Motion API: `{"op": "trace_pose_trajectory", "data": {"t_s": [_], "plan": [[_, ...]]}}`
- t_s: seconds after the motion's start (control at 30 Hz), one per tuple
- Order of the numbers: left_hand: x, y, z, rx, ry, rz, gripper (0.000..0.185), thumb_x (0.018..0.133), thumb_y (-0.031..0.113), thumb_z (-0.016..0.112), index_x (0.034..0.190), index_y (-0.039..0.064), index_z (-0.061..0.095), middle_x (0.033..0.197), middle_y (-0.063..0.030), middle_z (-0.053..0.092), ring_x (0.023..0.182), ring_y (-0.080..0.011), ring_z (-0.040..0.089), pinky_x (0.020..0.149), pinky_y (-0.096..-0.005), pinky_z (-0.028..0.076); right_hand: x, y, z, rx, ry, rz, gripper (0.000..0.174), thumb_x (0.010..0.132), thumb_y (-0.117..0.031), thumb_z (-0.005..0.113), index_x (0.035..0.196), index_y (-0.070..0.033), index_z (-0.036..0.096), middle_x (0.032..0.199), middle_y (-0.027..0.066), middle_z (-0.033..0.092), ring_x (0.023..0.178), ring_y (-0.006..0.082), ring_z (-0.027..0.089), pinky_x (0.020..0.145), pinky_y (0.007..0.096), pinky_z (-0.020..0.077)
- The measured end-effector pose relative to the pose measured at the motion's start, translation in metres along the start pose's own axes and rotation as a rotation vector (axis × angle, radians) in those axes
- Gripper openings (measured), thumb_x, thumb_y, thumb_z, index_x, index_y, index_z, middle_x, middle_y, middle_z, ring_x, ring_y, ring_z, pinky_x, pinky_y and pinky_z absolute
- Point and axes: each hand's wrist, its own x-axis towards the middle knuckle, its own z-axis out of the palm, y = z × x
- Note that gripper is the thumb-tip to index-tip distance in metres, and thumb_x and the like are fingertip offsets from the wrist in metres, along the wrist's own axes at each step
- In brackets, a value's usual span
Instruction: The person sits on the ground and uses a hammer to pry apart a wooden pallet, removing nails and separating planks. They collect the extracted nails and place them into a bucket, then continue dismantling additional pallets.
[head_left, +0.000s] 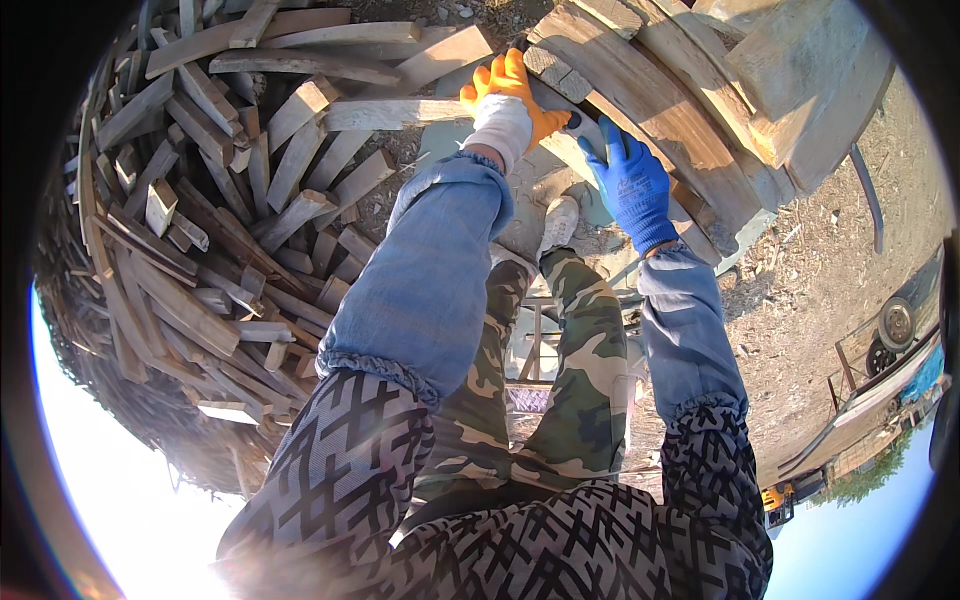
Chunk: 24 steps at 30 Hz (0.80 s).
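My left hand (504, 101), in an orange-coated glove with a white cuff, reaches forward over a wooden board (397, 114). Its fingers bend over the far side, and its thumb points right to a small dark rounded piece (574, 120). I cannot tell what that piece belongs to. My right hand (634, 180) wears a blue glove and rests by the near edge of the stacked timber, thumb and fingers parted. A pale strip of wood (574, 154) runs beside its thumb. What lies under both palms is hidden. A short block with a cut end (556, 73) sits just ahead.
A large heap of loose lumber (225, 202) rises on the left. Thick planks (660, 97) are stacked at the front right. My shoe (559, 221) stands near a metal frame (536, 337). Wood chips cover the ground (795, 300); a wheel (896, 325) shows far right.
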Motion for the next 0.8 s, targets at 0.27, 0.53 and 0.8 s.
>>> {"op": "trace_pose_trajectory", "data": {"t_s": [0.27, 0.53, 0.8], "plan": [[0.002, -0.003, 0.009, 0.030, -0.011, -0.006, 0.126, 0.063, 0.061, 0.089, 0.155, 0.003, 0.027, 0.152, -0.0152, 0.042, 0.135, -0.0353, 0.038, 0.115, -0.0510, 0.028, -0.002, 0.002, 0.006, -0.012, 0.026, -0.002, 0.061, 0.093, -0.050, 0.068, 0.138, -0.012, 0.054, 0.101, 0.0053, 0.064, 0.086, 0.0223, 0.065, 0.070, 0.0358, 0.0544], [-0.002, 0.003, -0.004, -0.002, -0.070, -0.051, 0.123, 0.061, 0.060, 0.088, 0.155, 0.005, 0.030, 0.149, -0.0134, 0.044, 0.139, -0.0363, 0.036, 0.118, -0.0550, 0.025, 0.002, 0.001, 0.004, 0.038, 0.022, -0.009, 0.058, 0.093, -0.046, 0.070, 0.137, -0.011, 0.055, 0.108, 0.0076, 0.066, 0.092, 0.0246, 0.066, 0.076, 0.0380, 0.0547], [0.000, 0.005, -0.020, -0.063, -0.212, -0.092, 0.122, 0.062, 0.058, 0.088, 0.156, 0.008, 0.029, 0.156, -0.0128, 0.039, 0.145, -0.0364, 0.033, 0.120, -0.0560, 0.021, 0.004, -0.004, -0.001, -0.018, -0.040, 0.011, 0.059, 0.092, -0.043, 0.072, 0.139, -0.012, 0.054, 0.115, 0.0072, 0.067, 0.099, 0.0253, 0.067, 0.080, 0.0393, 0.0534]]}}
